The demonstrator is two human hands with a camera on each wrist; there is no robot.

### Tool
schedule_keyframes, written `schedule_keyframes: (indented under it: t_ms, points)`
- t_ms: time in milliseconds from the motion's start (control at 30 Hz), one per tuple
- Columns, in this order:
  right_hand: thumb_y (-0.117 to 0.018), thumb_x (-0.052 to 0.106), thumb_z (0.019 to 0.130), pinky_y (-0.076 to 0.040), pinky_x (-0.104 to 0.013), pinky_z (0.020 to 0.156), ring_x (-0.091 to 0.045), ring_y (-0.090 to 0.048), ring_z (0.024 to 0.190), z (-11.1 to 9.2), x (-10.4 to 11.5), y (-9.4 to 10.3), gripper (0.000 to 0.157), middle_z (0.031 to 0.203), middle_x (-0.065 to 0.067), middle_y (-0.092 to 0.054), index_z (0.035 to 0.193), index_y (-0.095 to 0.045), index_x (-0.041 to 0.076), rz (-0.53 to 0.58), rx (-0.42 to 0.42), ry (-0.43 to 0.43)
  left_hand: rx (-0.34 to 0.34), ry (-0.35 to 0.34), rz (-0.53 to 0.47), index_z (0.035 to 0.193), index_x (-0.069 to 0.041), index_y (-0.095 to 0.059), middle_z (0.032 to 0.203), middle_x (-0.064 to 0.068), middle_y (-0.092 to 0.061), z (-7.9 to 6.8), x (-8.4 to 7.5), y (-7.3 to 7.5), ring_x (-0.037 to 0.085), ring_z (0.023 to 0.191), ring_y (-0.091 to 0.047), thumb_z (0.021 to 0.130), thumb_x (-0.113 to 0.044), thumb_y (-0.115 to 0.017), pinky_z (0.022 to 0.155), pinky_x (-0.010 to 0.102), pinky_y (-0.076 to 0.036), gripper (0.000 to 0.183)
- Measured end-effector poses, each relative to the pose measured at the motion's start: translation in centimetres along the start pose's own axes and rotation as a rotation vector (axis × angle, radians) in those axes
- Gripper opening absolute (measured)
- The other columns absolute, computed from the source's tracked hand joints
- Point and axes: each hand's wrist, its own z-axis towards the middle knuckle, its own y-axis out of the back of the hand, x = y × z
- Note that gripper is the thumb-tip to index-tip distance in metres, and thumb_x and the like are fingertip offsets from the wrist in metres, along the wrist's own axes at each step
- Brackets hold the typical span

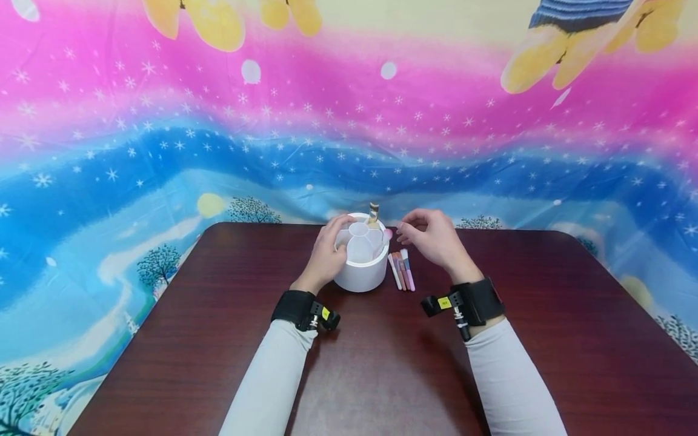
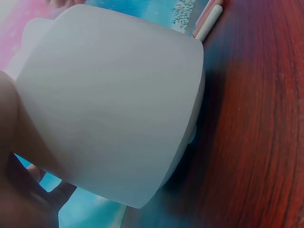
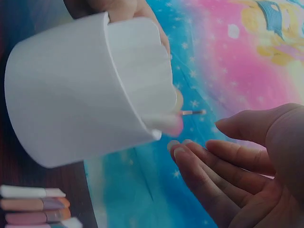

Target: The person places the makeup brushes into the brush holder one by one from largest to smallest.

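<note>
A white round brush holder [image 1: 361,275] with an inner divider of several compartments [image 1: 360,247] stands on the table; in the right wrist view its smooth side [image 3: 71,90] fills the left. My left hand [image 1: 329,251] grips it at its left, thumb on the near side and fingers reaching round the far side. Inside the holder, a pink-tipped makeup brush [image 1: 387,235] leans at the right, and a gold-and-brown item [image 1: 373,213] sticks up at the back. My right hand [image 1: 433,238] hovers right of the rim, with nothing between its thumb and loosely bent fingers.
Several makeup brushes [image 1: 402,270] lie side by side on the dark red-brown table [image 1: 245,339], just right of the holder and below my right hand. A patterned pink and blue cloth [image 1: 338,151] hangs behind the table's far edge.
</note>
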Motion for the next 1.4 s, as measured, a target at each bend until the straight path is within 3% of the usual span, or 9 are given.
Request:
schedule_keyframes:
  t_ms: [200,433,667,800,1000,1400]
  points:
    - [-0.059,0.013,0.091,-0.054,-0.034,0.064,-0.023,-0.064,0.072,-0.1,-1.4,0.5,0.015,0.086,-0.017,-0.067,0.097,-0.064,0.001,-0.053,-0.002,-0.044,-0.008,-0.004,-0.003,0.132,-0.028,-0.049,0.141,-0.013,-0.036,0.0,0.1,0.0,0.013,0.125,-0.030,0.076,0.009,-0.044,0.098,0.053,-0.030,0.067]
    - [-0.060,0.012,0.089,-0.052,-0.035,0.057,-0.020,-0.060,0.065,-0.1,-3.5,0.3,0.012,0.081,-0.013,-0.066,0.094,-0.064,0.002,-0.268,0.073,-0.098,-0.008,-0.009,0.001,0.133,-0.027,-0.048,0.142,-0.010,-0.036,-0.1,0.3,0.0,0.014,0.125,-0.029,0.076,0.010,-0.044,0.098,0.053,-0.031,0.069]
    - [-0.062,0.012,0.087,-0.051,-0.038,0.062,-0.018,-0.060,0.066,-0.2,-4.8,-0.4,0.018,0.081,-0.011,-0.065,0.098,-0.063,-0.001,-0.363,0.126,-0.217,-0.008,-0.012,0.001,0.131,-0.029,-0.049,0.141,-0.014,-0.036,0.0,0.3,0.0,0.013,0.124,-0.030,0.076,0.009,-0.044,0.098,0.052,-0.031,0.068]
    - [-0.061,0.012,0.087,-0.051,-0.038,0.064,-0.018,-0.060,0.067,-0.3,-5.3,-1.0,0.022,0.085,-0.013,-0.065,0.102,-0.062,-0.004,-0.408,0.180,-0.262,-0.006,-0.020,0.002,0.131,-0.028,-0.049,0.142,-0.007,-0.037,0.0,0.4,0.0,0.014,0.124,-0.031,0.076,0.010,-0.044,0.098,0.053,-0.030,0.067]
    - [-0.062,0.011,0.085,-0.050,-0.036,0.060,-0.018,-0.058,0.062,-0.2,-6.0,-1.7,0.015,0.081,-0.012,-0.064,0.094,-0.064,-0.001,-0.448,0.191,-0.270,-0.010,-0.051,-0.014,0.130,-0.024,-0.050,0.141,0.002,-0.039,0.1,0.3,0.0,0.013,0.126,-0.031,0.073,0.011,-0.043,0.101,0.051,-0.029,0.067]
    - [-0.064,0.012,0.085,-0.050,-0.033,0.056,-0.017,-0.058,0.060,-0.5,-6.9,-2.4,0.010,0.077,-0.011,-0.063,0.086,-0.065,0.002,-0.417,0.186,-0.337,0.007,-0.046,-0.036,0.131,-0.023,-0.049,0.141,-0.005,-0.037,0.0,0.4,-0.1,0.006,0.129,-0.026,0.075,0.013,-0.042,0.103,0.047,-0.030,0.067]
